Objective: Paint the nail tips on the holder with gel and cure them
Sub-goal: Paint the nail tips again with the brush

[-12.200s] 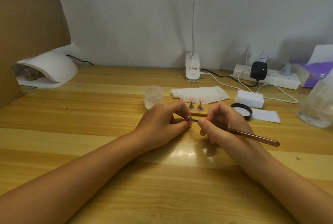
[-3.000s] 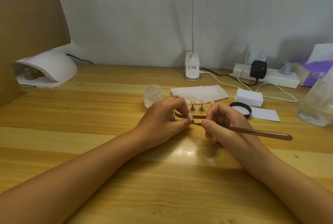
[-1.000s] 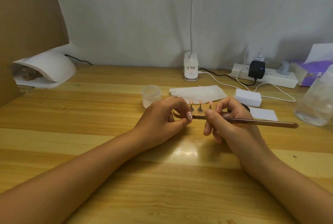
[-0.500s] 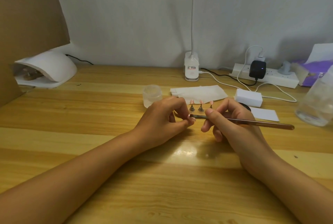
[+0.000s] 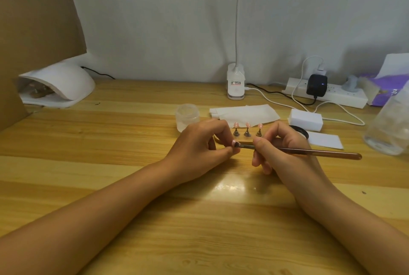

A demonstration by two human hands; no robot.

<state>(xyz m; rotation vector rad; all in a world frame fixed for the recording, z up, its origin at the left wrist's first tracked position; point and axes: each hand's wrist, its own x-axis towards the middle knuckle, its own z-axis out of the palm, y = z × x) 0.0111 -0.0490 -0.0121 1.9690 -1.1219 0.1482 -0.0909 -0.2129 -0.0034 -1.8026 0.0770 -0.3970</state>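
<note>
My left hand (image 5: 199, 148) pinches a small pink nail tip (image 5: 233, 142) between thumb and fingers just above the table. My right hand (image 5: 281, 148) grips a copper-coloured gel brush (image 5: 318, 152); its bristles touch the pinched tip and its handle points right. Behind my hands a wooden holder (image 5: 245, 142) carries three pink nail tips (image 5: 247, 124) on small metal stands. The white curing lamp (image 5: 59, 82) sits at the far left, with another holder partly visible inside it.
A clear jar (image 5: 187, 117) and white wipes (image 5: 243, 113) lie behind my left hand. A black-lidded gel pot (image 5: 302, 132), white block (image 5: 306, 118) and white card (image 5: 324, 139) sit right. Desk lamp base (image 5: 236, 84), power strip (image 5: 332, 93), plastic bottle (image 5: 391, 128) and cardboard (image 5: 33, 20) border the table.
Since a second ago the brush tip has come back onto the pinched nail tip and the handle has dipped slightly. My left hand stays in place.
</note>
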